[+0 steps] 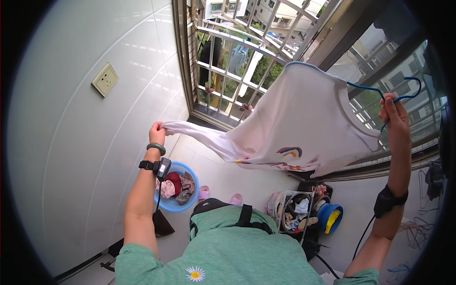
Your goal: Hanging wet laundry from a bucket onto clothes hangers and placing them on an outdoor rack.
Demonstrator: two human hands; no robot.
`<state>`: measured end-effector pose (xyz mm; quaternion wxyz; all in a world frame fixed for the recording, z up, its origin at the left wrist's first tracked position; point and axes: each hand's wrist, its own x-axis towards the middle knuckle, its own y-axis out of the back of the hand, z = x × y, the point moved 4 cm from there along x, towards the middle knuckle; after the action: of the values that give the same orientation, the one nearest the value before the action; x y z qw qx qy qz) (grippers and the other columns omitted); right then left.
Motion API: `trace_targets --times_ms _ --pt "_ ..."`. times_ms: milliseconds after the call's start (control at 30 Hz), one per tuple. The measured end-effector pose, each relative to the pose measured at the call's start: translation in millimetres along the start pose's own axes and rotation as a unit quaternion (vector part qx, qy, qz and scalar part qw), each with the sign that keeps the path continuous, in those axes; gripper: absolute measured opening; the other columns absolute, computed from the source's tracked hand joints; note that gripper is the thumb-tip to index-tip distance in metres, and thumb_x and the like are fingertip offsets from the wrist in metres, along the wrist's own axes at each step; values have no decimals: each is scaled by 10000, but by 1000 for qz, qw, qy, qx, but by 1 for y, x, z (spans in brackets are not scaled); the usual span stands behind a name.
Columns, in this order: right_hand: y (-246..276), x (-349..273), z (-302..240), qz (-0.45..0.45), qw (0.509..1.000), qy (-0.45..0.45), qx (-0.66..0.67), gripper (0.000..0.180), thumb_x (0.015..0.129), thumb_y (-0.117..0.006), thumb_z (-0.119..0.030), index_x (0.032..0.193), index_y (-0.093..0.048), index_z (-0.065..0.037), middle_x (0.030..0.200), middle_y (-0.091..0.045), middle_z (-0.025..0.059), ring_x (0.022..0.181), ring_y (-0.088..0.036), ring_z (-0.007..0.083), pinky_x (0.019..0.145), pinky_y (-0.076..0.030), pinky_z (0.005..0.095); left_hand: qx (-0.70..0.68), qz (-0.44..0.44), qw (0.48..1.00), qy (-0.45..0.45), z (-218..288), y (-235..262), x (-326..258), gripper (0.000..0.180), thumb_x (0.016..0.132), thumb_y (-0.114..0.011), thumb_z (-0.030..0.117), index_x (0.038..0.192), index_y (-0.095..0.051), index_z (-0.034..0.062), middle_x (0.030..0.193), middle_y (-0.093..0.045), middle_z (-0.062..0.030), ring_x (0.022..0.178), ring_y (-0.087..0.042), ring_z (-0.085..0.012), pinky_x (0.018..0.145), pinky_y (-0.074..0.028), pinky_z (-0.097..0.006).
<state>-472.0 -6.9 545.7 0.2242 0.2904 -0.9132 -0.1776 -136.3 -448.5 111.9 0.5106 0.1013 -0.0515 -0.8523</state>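
A white shirt (304,118) with a rainbow print on its front hangs spread sideways in front of me. Its neck and shoulders are on a blue clothes hanger (365,87). Raised at the right, my right hand (395,114) is closed round the hanger just below its hook. My left hand (157,133), by the tiled wall, pinches the end of a long white sleeve and holds it stretched out to the left. A green bangle and a strapped device are on my left wrist. Part of the hanger is hidden inside the shirt.
Below my left arm stands a blue basin (176,206) of clothes. Pink slippers (204,192) lie on the floor near it. A rack of shoes (297,213) and a blue bucket (329,218) are at the right. Ahead is an open window with metal bars (228,73).
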Motion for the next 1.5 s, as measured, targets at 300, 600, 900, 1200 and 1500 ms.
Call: trace_targets --times_ms 300,600,900,1200,1500 --pt "-22 -5 -4 -34 999 6 27 240 900 -496 -301 883 -590 -81 569 -393 -53 529 -354 35 541 -314 176 136 -207 969 9 -14 -7 -54 244 719 -644 156 901 -573 10 802 -618 -117 755 -584 -211 718 -452 -326" --pt "-7 -9 -1 8 1000 3 12 262 892 -510 -313 887 -593 -65 558 -419 -47 498 -340 29 516 -322 178 376 -373 846 60 -38 -23 -70 310 690 -674 174 949 -587 28 859 -625 -126 808 -583 -213 740 -453 -325" --pt "7 -19 3 37 998 -8 -43 269 898 -499 -318 875 -592 -66 544 -399 -53 510 -349 24 523 -314 174 71 -514 827 217 -42 -63 -88 306 758 -663 198 1004 -564 45 958 -612 -52 859 -565 -164 818 -428 -324" --pt "3 -34 47 0 998 -58 24 213 900 -501 -272 903 -583 -75 595 -411 -53 548 -364 28 531 -296 178 375 -386 841 -56 -52 -95 -83 248 788 -516 244 881 -621 40 826 -636 -129 763 -596 -250 703 -457 -344" --pt "-24 -62 69 -14 993 -93 72 209 895 -512 -208 1023 -575 -55 623 -450 -42 582 -396 31 536 -305 168 40 -157 963 217 -85 -68 -56 170 830 -522 183 948 -588 81 783 -581 -14 692 -543 -125 579 -476 -309"
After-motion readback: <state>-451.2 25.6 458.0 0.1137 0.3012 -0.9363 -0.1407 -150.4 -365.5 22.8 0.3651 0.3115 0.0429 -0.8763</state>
